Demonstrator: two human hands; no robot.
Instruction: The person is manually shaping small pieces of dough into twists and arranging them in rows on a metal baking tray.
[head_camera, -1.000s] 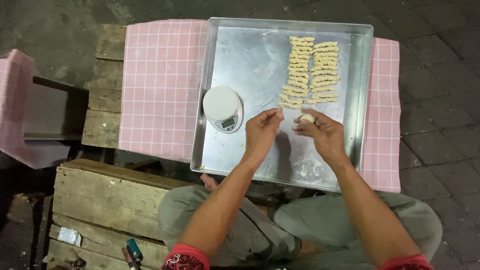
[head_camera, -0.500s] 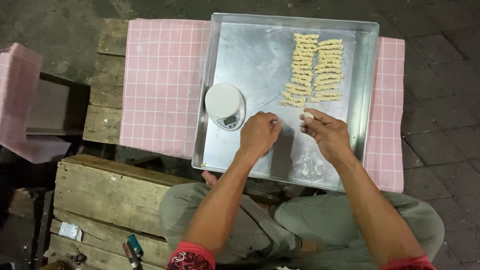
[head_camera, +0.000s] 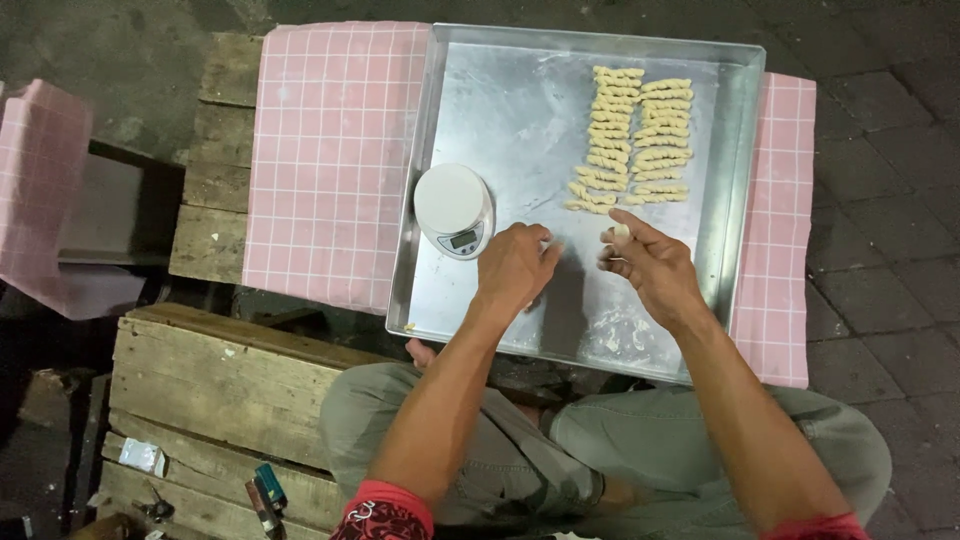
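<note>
Dough work is underway over a large metal tray (head_camera: 500, 110), which is resting on a pink checked cloth (head_camera: 335, 150) across a wooden surface (head_camera: 215, 170). The person's right hand (head_camera: 655, 270) is pinching a small pale dough piece (head_camera: 620, 232) at its fingertips, just below two neat rows of twisted dough sticks (head_camera: 635, 135). The left hand (head_camera: 515, 265) is hovering closed beside it, its grip curled; whether it is holding anything cannot be told. A small white kitchen scale (head_camera: 453, 208) is sitting just left of that hand. Shaping appears to be in hand; placing the piece at the row's near end would call for a careful release.
</note>
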